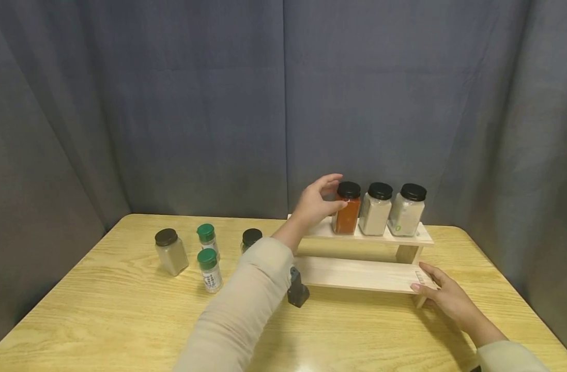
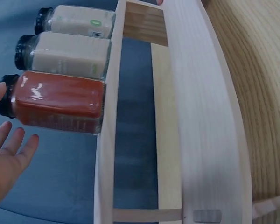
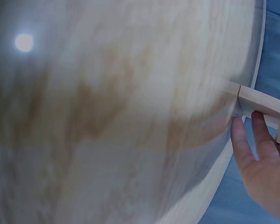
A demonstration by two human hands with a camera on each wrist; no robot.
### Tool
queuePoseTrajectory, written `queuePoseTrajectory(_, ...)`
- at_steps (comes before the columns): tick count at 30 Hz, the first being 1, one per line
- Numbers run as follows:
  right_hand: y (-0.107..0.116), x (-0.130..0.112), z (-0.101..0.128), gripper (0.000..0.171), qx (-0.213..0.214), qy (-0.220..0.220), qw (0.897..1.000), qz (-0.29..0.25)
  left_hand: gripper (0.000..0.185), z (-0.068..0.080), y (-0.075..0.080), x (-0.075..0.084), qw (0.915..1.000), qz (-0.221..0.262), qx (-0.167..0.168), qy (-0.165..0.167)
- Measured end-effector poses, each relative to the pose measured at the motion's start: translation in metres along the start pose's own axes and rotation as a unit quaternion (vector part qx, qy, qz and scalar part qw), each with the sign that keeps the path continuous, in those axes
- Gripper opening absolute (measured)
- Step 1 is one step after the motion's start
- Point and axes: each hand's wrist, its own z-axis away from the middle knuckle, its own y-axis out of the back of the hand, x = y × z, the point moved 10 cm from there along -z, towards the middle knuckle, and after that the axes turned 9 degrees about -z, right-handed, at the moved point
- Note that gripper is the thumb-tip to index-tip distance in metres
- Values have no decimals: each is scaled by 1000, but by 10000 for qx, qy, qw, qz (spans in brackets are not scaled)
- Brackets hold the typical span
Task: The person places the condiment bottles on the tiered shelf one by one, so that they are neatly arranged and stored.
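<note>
A two-tier wooden rack point(image 1: 357, 274) stands on the table. Its top shelf carries a red spice jar point(image 1: 347, 211) with a black lid and two pale jars point(image 1: 375, 209) point(image 1: 406, 211). My left hand point(image 1: 331, 194) hovers at the red jar's left side, fingers spread and relaxed, thumb near the lid. The left wrist view shows that hand point(image 2: 11, 144) beside the red jar point(image 2: 56, 102) without gripping it. My right hand point(image 1: 425, 279) rests with straight fingers against the right end of the lower shelf. In the right wrist view its fingers point(image 3: 245, 140) touch the rack's corner point(image 3: 261, 100).
On the left of the wooden table point(image 1: 125, 320) stand a square pale jar point(image 1: 170, 252), two green-capped shakers point(image 1: 208, 238) point(image 1: 210, 269) and a black-lidded jar point(image 1: 250, 237) partly behind my left arm. Grey curtains close in the back and sides.
</note>
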Motion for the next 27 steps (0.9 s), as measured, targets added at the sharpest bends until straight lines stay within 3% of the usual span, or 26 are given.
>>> queuePoseTrajectory(9, 0, 1, 2, 75, -18, -12, 10000, -43, 55, 19, 16, 7, 9997, 14, -113, -221)
queuePoseTrajectory(15, 3, 4, 5, 77, -22, -64, 10000, 18, 55, 40, 28, 13, 9993, 169, -201, -278)
queuePoseTrajectory(21, 3, 1, 6, 75, -20, 2, 10000, -47, 54, 57, 42, 0, 9994, 286, -142, -167)
queuePoseTrajectory(27, 3, 4, 4, 76, -4, -68, 9999, -77, 52, 84, 59, 10, 9990, 407, -149, -72)
